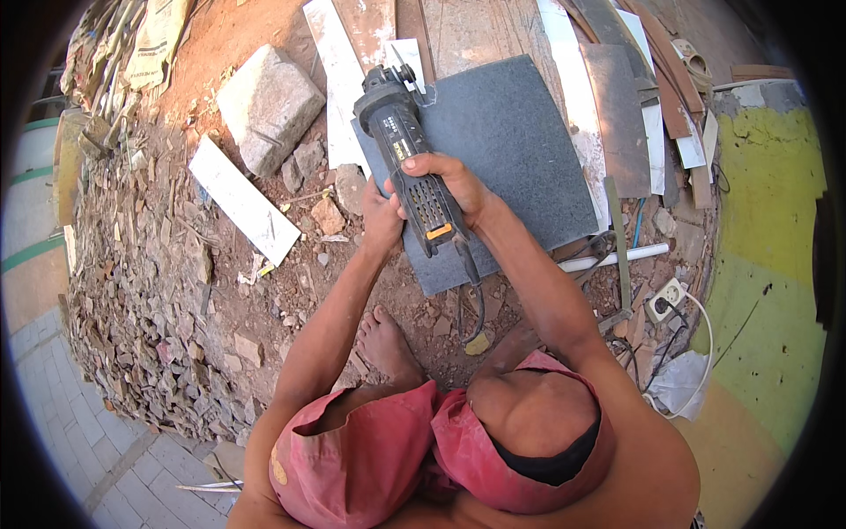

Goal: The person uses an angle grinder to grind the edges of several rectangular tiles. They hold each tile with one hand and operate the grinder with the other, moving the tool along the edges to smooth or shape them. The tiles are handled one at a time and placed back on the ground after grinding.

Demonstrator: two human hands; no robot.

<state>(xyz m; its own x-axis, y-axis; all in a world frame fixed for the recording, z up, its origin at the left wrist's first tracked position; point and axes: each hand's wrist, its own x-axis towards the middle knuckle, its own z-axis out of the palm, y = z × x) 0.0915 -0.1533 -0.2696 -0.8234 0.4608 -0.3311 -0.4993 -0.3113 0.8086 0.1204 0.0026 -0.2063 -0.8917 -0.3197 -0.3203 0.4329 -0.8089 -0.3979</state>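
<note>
A black angle grinder (412, 176) is held over a dark grey square tile (520, 150), its head pointing away from me and to the left. My right hand (463, 187) wraps round the body from the right, thumb across the top. On the left side, my left hand (384, 219) grips the same body lower down, its fingers partly hidden beneath it. The thin disc (404, 62) at the head stands edge-on, close to the tile's far left edge; whether it touches is unclear. A black power cord (470, 269) hangs from the rear end and loops near my feet.
A large stone block (270, 110) and a white tile strip (244, 201) lie left on rubble. Cut tile strips (615, 119) lean at the right. A white socket strip (665, 301) with plugged cords sits near a yellow-green wall (771, 203). My bare foot (388, 344) is just below the tile.
</note>
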